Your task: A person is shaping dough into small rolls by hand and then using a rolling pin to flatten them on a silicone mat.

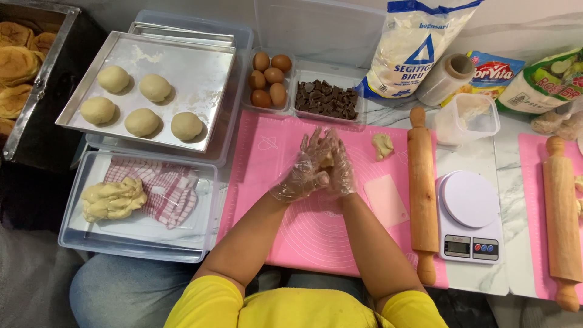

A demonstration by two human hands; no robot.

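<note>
Dough piece (pixel 328 161) sits cupped between both gloved hands over the pink mat's (pixel 273 152) middle; left hand (pixel 303 167) and right hand (pixel 340 165) pressed together, fingers up. Tray (pixel 182 61) at left: five dough balls (pixel 142 122). Six eggs (pixel 271 78) at the mat's far edge. Two rolling pins (pixel 422 194); one scale (pixel 469 215). Mat's near half is free.

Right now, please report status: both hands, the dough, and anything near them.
Left hand and right hand, gloved, cupped together around a dough piece. Over pink mat. Small dough lump and rolling pin lie to the right, apart.
</note>
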